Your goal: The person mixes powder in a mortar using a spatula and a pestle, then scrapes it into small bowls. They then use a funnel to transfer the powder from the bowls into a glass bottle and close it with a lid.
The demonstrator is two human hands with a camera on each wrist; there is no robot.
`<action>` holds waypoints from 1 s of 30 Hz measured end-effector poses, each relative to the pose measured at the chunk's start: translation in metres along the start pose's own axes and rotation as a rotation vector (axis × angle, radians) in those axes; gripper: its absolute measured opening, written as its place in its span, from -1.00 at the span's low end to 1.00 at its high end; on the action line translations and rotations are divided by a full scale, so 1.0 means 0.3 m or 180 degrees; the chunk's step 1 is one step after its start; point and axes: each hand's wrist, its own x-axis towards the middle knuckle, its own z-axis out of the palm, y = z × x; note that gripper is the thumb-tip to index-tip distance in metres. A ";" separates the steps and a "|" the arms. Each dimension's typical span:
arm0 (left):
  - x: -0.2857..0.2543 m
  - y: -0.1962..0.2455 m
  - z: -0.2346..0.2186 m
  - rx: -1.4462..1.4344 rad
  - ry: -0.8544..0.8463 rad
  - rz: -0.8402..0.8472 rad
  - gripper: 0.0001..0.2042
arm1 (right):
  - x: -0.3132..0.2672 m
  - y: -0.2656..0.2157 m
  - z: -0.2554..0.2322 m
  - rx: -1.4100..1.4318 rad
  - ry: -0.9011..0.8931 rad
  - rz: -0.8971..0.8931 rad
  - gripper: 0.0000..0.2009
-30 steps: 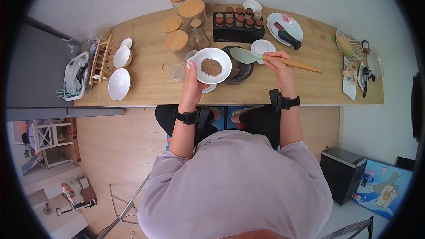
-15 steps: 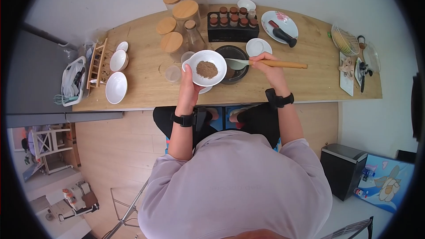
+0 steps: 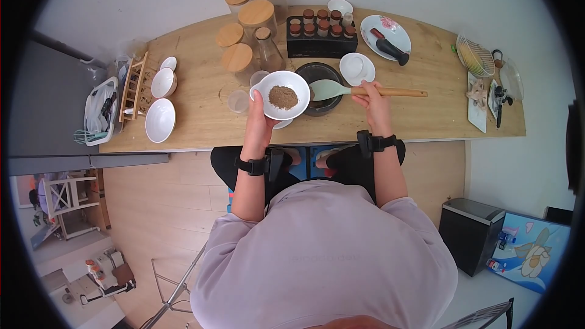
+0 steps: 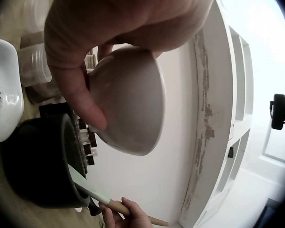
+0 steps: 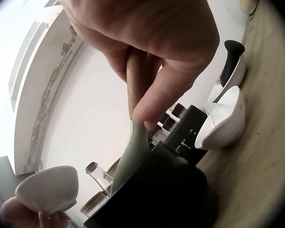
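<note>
My left hand (image 3: 258, 123) holds a white bowl (image 3: 303, 92) by its side, thumb at the rim. Brown powder (image 3: 283, 97) lies in the bottom of the bowl. The right hand (image 3: 376, 109) grips a spatula with a pale green head (image 3: 330, 89) and a wooden handle (image 3: 399, 92), fingers close to where the two join. Below the spatula stands a black mortar (image 3: 334, 107), just right of the bowl. In the left wrist view the green head (image 4: 88, 186) reaches down inside the mortar (image 4: 33, 164).
Behind are lidded glass jars (image 3: 237, 58) and a black rack (image 3: 320, 46) of small spice bottles. A white dish (image 3: 348, 73) and a flowered plate (image 3: 396, 27) with a black pestle (image 3: 393, 50) stand at back right. White bowls (image 3: 159, 125) line the left side.
The right hand has lowered the spatula from above the mortar into it, and its handle has shifted. The left hand keeps the bowl nearly in place.
</note>
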 end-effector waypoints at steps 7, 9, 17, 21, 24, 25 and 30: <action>-0.010 0.006 0.005 0.0063 0.0083 0.0007 -0.36 | 0.040 0.011 -0.067 0.0614 0.0121 0.0177 -0.85; -0.011 0.005 0.009 0.0109 0.0108 -0.0007 -0.34 | 0.051 -0.001 -0.097 0.0727 0.0090 0.0172 -0.86; 0.007 -0.024 0.010 0.0209 -0.0011 -0.0094 -0.41 | 0.022 -0.129 -0.113 0.0943 0.0077 -0.0057 -0.88; 0.020 -0.035 0.029 0.0289 -0.0006 -0.0102 -0.41 | -0.018 -0.201 -0.069 0.0838 -0.0283 -0.0278 -0.89; 0.035 -0.046 0.041 0.0324 -0.0011 -0.0116 -0.41 | -0.063 -0.247 -0.015 0.0623 -0.0532 -0.0424 -0.91; 0.039 -0.048 0.045 0.0342 -0.0008 -0.0126 -0.40 | -0.079 -0.260 0.005 0.0541 -0.0600 -0.0464 -0.91; 0.043 -0.043 0.061 0.0446 -0.0049 -0.0229 -0.34 | -0.160 -0.317 0.093 -0.0565 -0.0980 -0.0896 -0.95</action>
